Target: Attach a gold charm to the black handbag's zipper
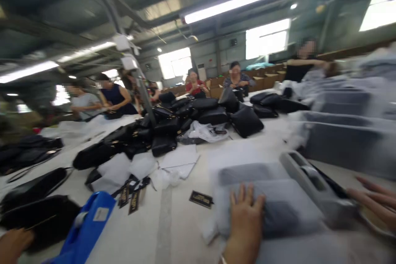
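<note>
My left hand lies palm down, fingers spread, on a dark item in a frosted plastic bag. At the right edge my right hand, blurred and partly out of frame, has its fingers apart beside a grey tape dispenser; no held object shows. The dispenser stands between the bagged item and my right hand. A black tag with gold print lies left of the bag on the white table.
A blue tape dispenser stands at lower left, near another person's hand by a black bag. Black bags are heaped mid-table, with white sheets before them. Bagged goods stand right. Several people work beyond.
</note>
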{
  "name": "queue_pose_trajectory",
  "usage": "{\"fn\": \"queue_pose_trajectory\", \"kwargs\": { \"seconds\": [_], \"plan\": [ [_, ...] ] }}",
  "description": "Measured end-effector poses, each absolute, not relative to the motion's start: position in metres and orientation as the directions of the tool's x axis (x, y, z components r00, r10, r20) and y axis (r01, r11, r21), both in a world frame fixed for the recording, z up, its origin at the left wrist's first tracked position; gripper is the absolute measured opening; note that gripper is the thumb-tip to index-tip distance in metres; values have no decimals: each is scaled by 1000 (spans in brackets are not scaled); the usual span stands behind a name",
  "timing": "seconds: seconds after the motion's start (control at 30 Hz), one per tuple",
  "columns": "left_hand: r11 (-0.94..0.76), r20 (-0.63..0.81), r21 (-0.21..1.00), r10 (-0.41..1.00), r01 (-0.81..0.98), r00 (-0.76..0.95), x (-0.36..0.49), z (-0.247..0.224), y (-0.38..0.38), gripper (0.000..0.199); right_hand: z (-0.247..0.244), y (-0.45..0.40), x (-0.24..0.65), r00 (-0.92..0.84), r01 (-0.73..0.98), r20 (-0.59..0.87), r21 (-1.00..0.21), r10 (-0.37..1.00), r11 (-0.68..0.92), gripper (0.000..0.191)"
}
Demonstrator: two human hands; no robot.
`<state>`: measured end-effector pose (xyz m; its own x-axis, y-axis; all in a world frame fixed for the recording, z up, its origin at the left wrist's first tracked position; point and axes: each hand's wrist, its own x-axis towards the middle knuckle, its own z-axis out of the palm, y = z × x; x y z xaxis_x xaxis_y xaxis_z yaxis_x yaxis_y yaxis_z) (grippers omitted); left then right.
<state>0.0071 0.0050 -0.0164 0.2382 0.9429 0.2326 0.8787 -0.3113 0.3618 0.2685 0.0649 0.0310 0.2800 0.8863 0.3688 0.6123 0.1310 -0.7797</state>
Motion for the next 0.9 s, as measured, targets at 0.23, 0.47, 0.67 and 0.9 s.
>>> {"fn": "queue_pose_trajectory", "kwargs": {
  "seconds": [0.23,0.47,0.67,0.9],
  "plan": [
    [-313,305,131,915,941,263,12,-36,16,44,12,13,319,387,86,-49,-992,921,-89,45],
    [-337,346,68,891,939,295,6,-41,14,41,-29,2,323,342,-87,-233,-972,910,-216,43],
    [-345,317,58,896,937,311,6,-37,14,41,-50,24,350,352,367,-22,-916,936,-160,38],
    [-366,319,8,883,931,344,5,-36,15,43,-13,15,398,-278,909,412,-178,867,376,31]
  ]
}}
